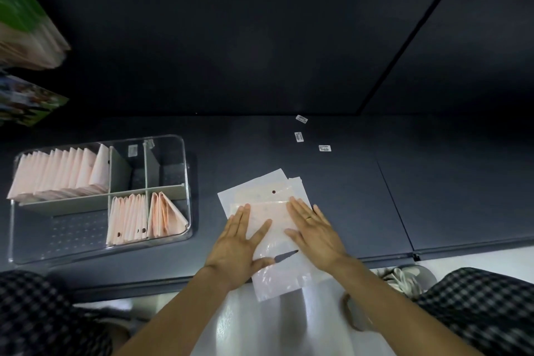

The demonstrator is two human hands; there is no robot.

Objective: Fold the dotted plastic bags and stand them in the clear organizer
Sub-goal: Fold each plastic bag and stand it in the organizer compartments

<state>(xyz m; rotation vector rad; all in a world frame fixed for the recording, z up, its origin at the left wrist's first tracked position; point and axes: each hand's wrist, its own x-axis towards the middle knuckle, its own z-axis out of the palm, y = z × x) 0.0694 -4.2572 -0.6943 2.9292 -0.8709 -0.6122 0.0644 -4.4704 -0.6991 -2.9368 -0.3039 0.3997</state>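
A small stack of dotted plastic bags (261,192) lies flat on the dark shelf in front of me, its near end hanging over the shelf's front edge. My left hand (241,240) presses flat on the left side of the top bag, fingers spread. My right hand (313,230), with a ring, presses flat on the right side. The top bag shows a punched hole near its far edge. The clear organizer (186,182) stands to the left, with folded pink bags (57,176) upright in its back left section and more in two front sections.
Three small barcode stickers (299,137) lie on the shelf behind the bags. Green and printed packs (26,23) hang at the far left. A shelf seam (396,211) runs along the right. My checked clothing shows at both lower corners.
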